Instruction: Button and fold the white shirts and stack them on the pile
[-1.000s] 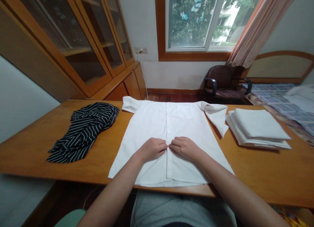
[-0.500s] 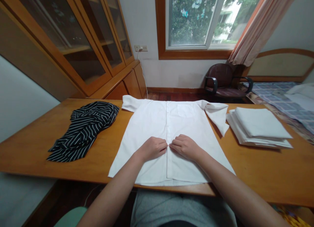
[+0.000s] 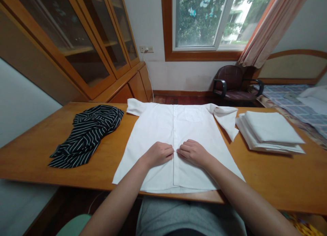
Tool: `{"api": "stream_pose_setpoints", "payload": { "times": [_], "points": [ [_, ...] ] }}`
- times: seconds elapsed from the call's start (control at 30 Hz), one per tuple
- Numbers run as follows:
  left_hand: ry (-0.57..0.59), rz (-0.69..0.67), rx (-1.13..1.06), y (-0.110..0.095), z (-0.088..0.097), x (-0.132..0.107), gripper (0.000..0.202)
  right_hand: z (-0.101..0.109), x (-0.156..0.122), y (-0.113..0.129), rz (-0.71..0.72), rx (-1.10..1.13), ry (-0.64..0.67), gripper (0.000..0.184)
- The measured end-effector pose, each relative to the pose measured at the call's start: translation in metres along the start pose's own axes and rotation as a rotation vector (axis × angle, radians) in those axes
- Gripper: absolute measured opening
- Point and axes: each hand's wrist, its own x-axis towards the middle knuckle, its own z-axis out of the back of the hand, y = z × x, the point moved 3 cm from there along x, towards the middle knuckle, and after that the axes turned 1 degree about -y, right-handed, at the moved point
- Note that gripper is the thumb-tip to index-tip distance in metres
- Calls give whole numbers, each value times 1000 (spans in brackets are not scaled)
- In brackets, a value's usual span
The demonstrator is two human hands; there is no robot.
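Note:
A white short-sleeved shirt (image 3: 155, 127) lies spread front-up on the wooden table (image 3: 33, 144), its hem at the near edge. Its button placket runs down the middle. My left hand (image 3: 161, 152) pinches the placket from the left, fingers curled together. Facing it from the right, my right hand (image 3: 189, 151) is closed on the other side of the same strip. The fingertips of both hands almost meet at one spot on the placket; they hide whatever small part is between them. The shirt's right-hand sleeve is folded and hangs askew toward me.
A crumpled black garment with white stripes (image 3: 89, 135) lies on the left of the table. To the right sits a stack of folded white cloth (image 3: 273, 132). Beyond the table are a glass-door cabinet (image 3: 84, 52), an office chair (image 3: 231, 82) and a bed (image 3: 288, 99).
Both hands stay at the same spot on the placket, with only a very slight shift of the fingers. The shirt and the other items have not moved.

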Motion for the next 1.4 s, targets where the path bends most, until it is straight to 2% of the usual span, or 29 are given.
{"api": "stream_pose_setpoints", "payload": {
  "times": [0.17, 0.33, 0.47, 0.63, 0.77, 0.87, 1.0, 1.13, 1.23, 1.4],
  "points": [
    [7, 5, -51, 0, 4, -3, 16, 0, -2, -3, -45, 44, -23, 19],
    [0, 14, -121, -2, 9, -5, 19, 7, -6, -12, -203, 150, -11, 23],
    [1, 14, -170, -4, 11, -3, 22, 13, -9, -19, -316, 246, 46, 19],
    [6, 56, -237, -2, 11, -4, 23, 11, -13, -20, -366, 227, 130, 40],
    [-48, 166, -262, 5, 10, -3, 25, 6, -19, -18, -348, 216, 230, 55],
    [-62, 250, -210, 15, 7, -5, 28, 7, -24, -16, -343, 209, 263, 60],
    [50, 398, -24, 32, -2, -15, 42, 9, -32, -15, -352, 196, 276, 57],
    [185, 493, 75, 43, -8, -26, 51, 11, -50, -29, -472, 136, 246, 52],
    [215, 505, 92, 45, -9, -30, 54, 14, -73, -44, -580, 62, 235, 51],
    [232, 532, 139, 47, -9, -36, 58, 23, -109, -58, -673, 1, 228, 53]
  ]
}}
